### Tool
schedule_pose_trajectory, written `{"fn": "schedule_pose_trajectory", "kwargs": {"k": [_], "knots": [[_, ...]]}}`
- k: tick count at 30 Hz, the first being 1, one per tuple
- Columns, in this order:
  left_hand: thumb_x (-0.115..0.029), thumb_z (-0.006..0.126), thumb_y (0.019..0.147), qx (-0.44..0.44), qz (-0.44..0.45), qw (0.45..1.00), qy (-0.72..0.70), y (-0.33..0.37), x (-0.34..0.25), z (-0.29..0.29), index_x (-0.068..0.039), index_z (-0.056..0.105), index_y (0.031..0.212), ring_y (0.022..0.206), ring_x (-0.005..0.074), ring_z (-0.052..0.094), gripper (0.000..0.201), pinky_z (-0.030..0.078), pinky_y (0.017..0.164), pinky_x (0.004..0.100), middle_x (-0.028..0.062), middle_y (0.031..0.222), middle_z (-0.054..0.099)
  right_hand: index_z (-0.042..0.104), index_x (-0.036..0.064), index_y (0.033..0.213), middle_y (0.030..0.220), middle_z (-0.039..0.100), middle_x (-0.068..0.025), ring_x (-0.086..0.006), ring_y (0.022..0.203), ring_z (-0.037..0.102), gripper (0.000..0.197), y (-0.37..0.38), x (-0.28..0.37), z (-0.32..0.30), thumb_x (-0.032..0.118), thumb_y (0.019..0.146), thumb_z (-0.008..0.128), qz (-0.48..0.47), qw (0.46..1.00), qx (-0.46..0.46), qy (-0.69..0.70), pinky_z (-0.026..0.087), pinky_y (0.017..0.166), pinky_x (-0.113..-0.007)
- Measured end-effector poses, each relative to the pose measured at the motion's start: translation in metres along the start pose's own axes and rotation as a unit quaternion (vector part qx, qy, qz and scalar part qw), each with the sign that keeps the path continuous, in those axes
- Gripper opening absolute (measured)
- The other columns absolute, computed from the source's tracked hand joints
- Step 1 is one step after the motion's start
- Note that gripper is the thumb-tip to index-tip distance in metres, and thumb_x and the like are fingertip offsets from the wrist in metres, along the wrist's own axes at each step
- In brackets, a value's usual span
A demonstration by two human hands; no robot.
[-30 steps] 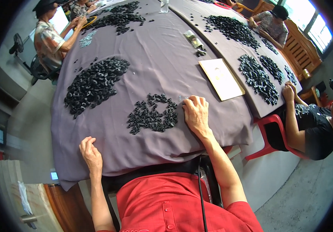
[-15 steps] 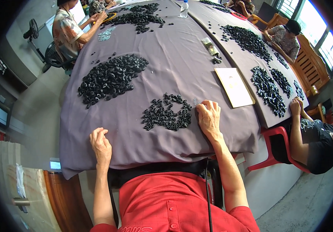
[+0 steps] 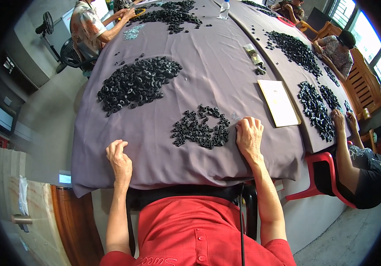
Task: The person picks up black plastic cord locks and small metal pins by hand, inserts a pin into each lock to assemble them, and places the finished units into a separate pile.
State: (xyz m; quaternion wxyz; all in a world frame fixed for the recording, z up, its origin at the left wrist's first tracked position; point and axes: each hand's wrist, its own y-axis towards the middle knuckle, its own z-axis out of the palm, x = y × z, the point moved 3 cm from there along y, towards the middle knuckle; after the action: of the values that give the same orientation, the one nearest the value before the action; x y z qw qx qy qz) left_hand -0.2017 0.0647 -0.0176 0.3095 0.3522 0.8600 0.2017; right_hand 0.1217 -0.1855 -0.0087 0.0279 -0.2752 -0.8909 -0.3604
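Palm down in the head view, the right hand (image 3: pixel 249 134) is holding its fingers curled together beside small silvery pieces (image 3: pixel 235 116), just right of the near cluster of black parts (image 3: pixel 190 129). The left hand (image 3: pixel 120 160) is showing half-curled fingers at the near left of the purplish cloth (image 3: pixel 159 165); whether either is gripping anything, I cannot tell.

cloth-covered table (image 3: pixel 217 75) with heaped black parts (image 3: pixel 194 129)
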Motion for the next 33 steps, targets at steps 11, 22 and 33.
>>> {"fn": "schedule_pose_trajectory", "kwargs": {"k": [11,22,33], "knots": [[0.015,0.049,0.065,0.033,-0.007,0.999,0.009,0.002,-0.005,-0.005,-0.004,0.064,0.095,0.11,0.0299,0.05,0.039,0.039,0.095,0.0428,0.0095,0.109,0.057,0.058,0.0088,0.087,0.095,0.056,-0.0065,-0.0293,0.093,0.051,0.013,-0.001,-0.008,0.001,0.008,0.077,0.067,0.028,0.998,0.016,0.046,0.038,0.081,-0.041],[0.015,0.048,0.066,0.043,0.003,0.999,0.011,0.002,0.001,-0.005,-0.004,0.064,0.097,0.11,0.0297,0.05,0.04,0.039,0.096,0.0424,0.0092,0.11,0.057,0.058,0.0059,0.086,0.088,0.058,-0.0082,-0.0301,0.089,0.053,0.012,-0.001,-0.02,0.0,0.002,0.076,0.064,0.061,0.991,0.029,0.114,0.041,0.079,-0.04],[0.01,0.051,0.07,0.015,0.039,0.998,0.055,0.005,-0.021,-0.007,-0.006,0.064,0.098,0.114,0.0283,0.049,0.035,0.037,0.098,0.0421,0.0082,0.114,0.056,0.065,0.0085,0.088,0.092,0.058,-0.0083,-0.0299,0.089,0.051,0.017,0.004,-0.012,-0.015,-0.002,0.076,0.06,0.011,0.989,0.048,0.143,0.043,0.081,-0.04]]}}
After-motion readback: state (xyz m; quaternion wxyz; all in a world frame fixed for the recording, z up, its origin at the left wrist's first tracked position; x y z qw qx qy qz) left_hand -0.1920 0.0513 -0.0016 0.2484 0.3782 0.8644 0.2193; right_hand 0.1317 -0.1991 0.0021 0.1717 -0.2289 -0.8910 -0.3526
